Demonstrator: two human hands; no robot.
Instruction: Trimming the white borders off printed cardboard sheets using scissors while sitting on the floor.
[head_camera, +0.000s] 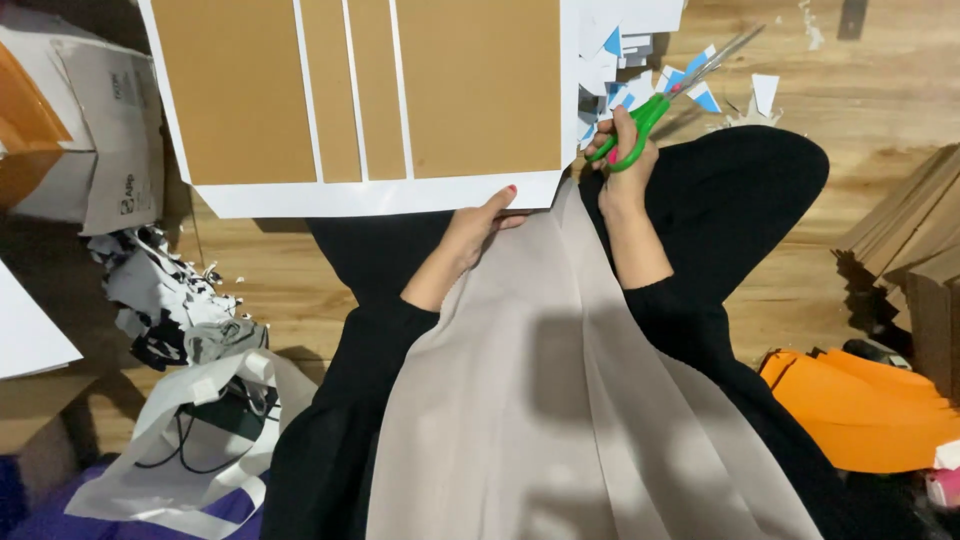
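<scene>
Left hand (470, 235) pinches sheet (360, 95) at its bottom edge; right hand (625, 150) grips scissors (670, 90); sheet likely light, floppy, best held near the cut.

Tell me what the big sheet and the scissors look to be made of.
Sheet: thin matte paper or card, white with brown printed panels; it stays flat in the left hand.
Scissors in the right hand: glossy green plastic handles, grey metallic-looking blades.

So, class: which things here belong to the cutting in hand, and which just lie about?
In hand: printed brown-and-white sheet, green-handled scissors, left hand, right hand.
Lying about: paper offcuts, white bag, orange card, cardboard stack.
</scene>
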